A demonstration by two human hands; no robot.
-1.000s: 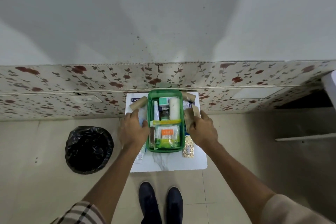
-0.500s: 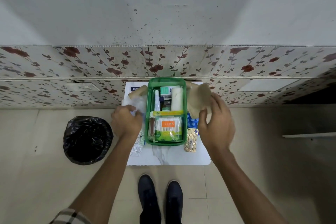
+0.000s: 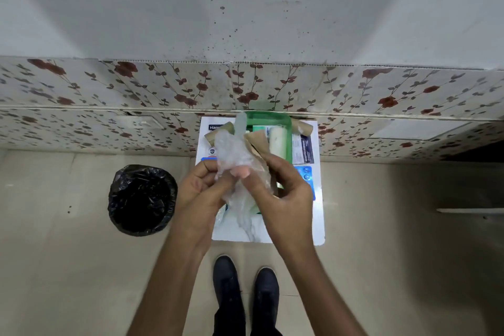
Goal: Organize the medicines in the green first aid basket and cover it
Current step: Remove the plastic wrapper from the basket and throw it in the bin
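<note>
The green first aid basket [image 3: 268, 116] stands on a small white table [image 3: 317, 224] against the floral wall panel, mostly hidden behind my hands. A white bandage roll [image 3: 278, 142] lies inside it. Above the basket, my left hand [image 3: 197, 194] and my right hand [image 3: 281, 194] both pinch a crumpled clear plastic glove [image 3: 231, 155]. My right hand also holds a tan paper packet [image 3: 256, 142]. A brown roll [image 3: 218, 132] lies left of the basket, another brown roll [image 3: 302, 128] to its right.
A bin lined with a black bag [image 3: 141, 199] stands on the floor left of the table. A leaflet [image 3: 302, 148] and a blue blister pack [image 3: 308, 174] lie right of the basket. My shoes [image 3: 245, 289] are just before the table.
My hands have come together over the basket, lifting the clear plastic glove from the left side and the tan packet from the right. The camera has moved closer.
</note>
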